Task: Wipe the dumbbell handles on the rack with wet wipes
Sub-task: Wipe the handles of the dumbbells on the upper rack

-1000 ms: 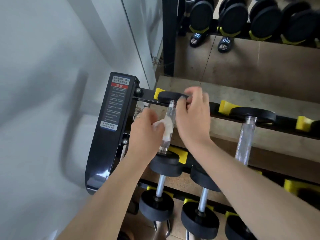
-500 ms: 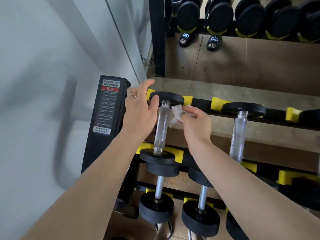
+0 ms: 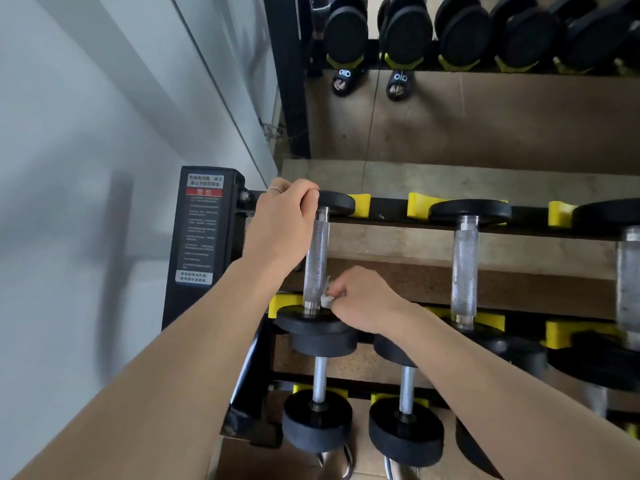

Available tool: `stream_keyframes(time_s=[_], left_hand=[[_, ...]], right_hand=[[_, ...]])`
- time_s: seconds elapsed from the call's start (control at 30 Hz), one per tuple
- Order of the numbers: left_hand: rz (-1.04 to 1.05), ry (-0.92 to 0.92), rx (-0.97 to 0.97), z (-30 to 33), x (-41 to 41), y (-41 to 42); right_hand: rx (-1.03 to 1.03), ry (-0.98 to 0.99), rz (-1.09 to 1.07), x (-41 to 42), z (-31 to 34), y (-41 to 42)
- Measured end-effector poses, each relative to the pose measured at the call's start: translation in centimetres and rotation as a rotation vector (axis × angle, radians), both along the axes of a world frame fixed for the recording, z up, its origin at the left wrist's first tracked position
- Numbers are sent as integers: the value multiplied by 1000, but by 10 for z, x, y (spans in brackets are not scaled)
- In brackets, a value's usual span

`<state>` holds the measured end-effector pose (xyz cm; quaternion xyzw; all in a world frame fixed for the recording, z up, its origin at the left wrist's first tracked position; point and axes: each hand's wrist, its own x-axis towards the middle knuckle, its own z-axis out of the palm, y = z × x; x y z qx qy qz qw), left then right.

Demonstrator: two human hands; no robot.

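Left hand (image 3: 282,226) fingers curled over dumbbell's far plate (image 3: 337,202). Right hand (image 3: 363,299) fingers pinch wet wipe (image 3: 326,300) against handle (image 3: 316,261) base.

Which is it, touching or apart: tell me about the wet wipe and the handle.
Touching. The head view shows the right hand pressing the wet wipe against the handle.

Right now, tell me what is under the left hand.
The left hand grips the far black plate of the leftmost dumbbell, above its knurled handle. The plate's left part is covered by the fingers.
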<state>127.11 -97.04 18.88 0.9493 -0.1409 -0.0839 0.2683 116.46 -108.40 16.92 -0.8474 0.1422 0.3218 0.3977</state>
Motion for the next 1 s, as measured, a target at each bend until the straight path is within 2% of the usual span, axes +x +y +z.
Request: stream_keyframes(time_s=[0.2,0.27,0.33,0.43,0.53,0.6,0.67,0.73,0.8,0.9,1.0], left_hand=[[-12,-1,11,-2,0,-1],[-19,2,45,1,-1,-2],[-36,6,75,3,0,-3],[-39,33,116,8,1,-3],[-39,-52,208,13,-10,-13],[-95,-191,145,17,-25,-30],[-199,-221,-9,19,-39,-57],[-252,-58,-153,18,-46,-91],[-275,90,-193,11,-47,-123],[-379,26,-109,-8,-46,-155],[-446,68,-9,-26,-42,-160]], right_hand=[[14,53,64,3,14,2],[110,88,34,6,29,5],[294,125,-21,7,41,14],[543,158,-313,0,50,19],[667,-8,-625,-21,49,-26],[625,-110,-769,-39,48,-71],[419,-198,-839,-56,45,-113],[69,-342,-820,-69,40,-142],[-194,-551,-777,-76,32,-155],[-276,-756,-682,-75,12,-162],[-263,-856,-593,-66,-5,-164]])
